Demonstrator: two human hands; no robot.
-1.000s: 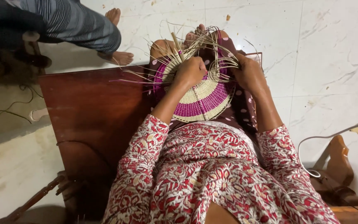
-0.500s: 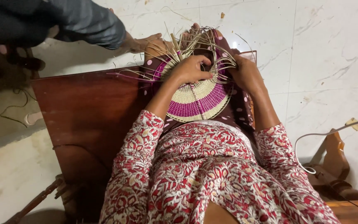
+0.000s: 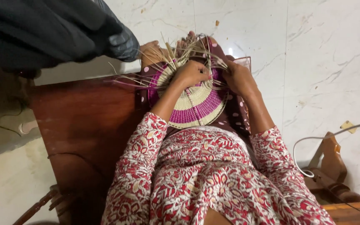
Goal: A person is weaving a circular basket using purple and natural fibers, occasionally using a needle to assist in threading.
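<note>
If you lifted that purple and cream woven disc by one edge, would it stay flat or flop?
The woven disc would probably hold its shape: its coils look tightly packed and it lies flat on the lap. It likely weighs little, being thin straw. The loose strands at its rim, by the left hand and right hand, would bend easily.
</note>
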